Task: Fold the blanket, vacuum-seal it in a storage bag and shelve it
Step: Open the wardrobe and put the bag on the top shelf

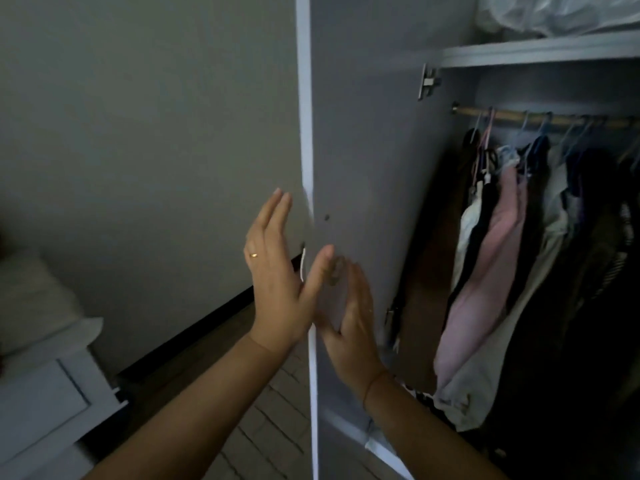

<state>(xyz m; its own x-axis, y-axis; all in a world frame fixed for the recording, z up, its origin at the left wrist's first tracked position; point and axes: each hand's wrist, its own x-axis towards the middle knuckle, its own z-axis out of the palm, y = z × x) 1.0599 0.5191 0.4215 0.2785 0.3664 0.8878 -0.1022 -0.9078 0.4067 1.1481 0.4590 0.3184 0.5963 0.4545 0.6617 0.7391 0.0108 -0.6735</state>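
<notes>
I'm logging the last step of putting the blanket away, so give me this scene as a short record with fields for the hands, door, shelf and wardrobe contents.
left hand: fingers straight, at the door's front edge, thumb across it
right hand: fingers straight, against the door's inner face, blurred
door: open, seen nearly edge-on
bag: crinkled plastic, on the top shelf, partly out of frame
clothes: hanging from the rail below the shelf

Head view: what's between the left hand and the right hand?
In the head view, the white front edge of the open wardrobe door runs between them: the left hand is at its outer side, the right hand at its inner face.
</notes>
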